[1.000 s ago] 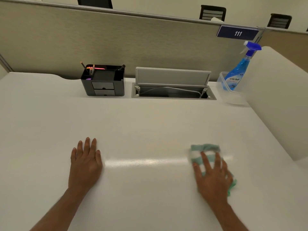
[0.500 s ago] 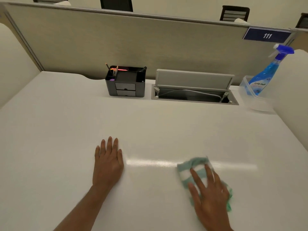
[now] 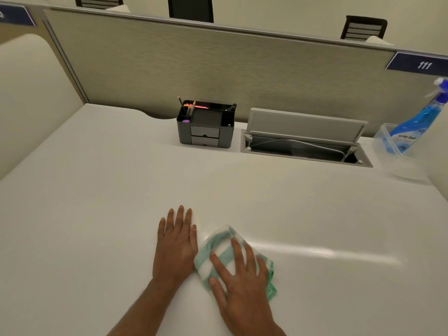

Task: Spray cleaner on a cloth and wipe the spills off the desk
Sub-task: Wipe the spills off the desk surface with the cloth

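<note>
A green-and-white striped cloth lies crumpled on the white desk near its front edge. My right hand presses flat on top of the cloth, fingers spread. Just left of it, my left hand rests palm down on the bare desk, its edge touching the cloth. A blue spray bottle stands in a clear plastic tub at the far right back. No spill is visible on the surface.
A black desk organiser with pens stands at the back centre. Beside it is an open cable hatch with its lid raised. A grey partition closes off the back; rounded white side panels flank the desk.
My right hand has slid the cloth leftward across the desk until it meets my left hand. The view has turned left, shifting the bottle toward the right edge.
</note>
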Demonstrator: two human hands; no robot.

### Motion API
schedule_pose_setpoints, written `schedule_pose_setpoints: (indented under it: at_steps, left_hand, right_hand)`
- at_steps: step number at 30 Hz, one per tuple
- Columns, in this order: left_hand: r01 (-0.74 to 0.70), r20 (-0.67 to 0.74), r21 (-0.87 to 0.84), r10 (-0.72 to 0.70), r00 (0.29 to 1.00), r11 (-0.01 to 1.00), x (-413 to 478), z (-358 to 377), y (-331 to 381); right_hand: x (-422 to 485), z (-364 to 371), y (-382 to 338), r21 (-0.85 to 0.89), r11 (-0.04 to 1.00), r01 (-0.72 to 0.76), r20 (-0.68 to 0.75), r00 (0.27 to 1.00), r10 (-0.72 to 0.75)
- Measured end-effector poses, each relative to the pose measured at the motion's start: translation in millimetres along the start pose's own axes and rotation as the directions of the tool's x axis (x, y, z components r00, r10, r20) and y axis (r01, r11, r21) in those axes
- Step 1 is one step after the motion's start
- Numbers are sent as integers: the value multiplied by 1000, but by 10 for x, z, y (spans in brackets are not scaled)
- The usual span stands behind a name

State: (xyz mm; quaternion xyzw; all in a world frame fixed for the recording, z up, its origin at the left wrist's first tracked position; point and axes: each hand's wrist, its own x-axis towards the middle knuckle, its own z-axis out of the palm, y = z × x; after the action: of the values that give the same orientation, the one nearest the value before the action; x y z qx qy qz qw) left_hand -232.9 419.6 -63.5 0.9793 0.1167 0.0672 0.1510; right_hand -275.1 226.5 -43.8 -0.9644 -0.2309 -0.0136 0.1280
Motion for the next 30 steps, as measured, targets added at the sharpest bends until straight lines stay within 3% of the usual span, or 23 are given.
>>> schedule_pose_setpoints:
  at_steps: [10,22,30]
  left_hand:
    - [-92,22,-35,93,995,995,-4,-24,-167]
    - [-29,-8,1,29,1000,1000,-1,33,-133]
    - [-26,-6,8,26,1000,1000,4,28,-141]
  right_hand:
    - [558,165,-170,40,996,-74,18,997,73]
    - [1229,242,-236,37,976,-213,-8,977,213]
    - [1289,134,211,37,915,-402,-65,913,403]
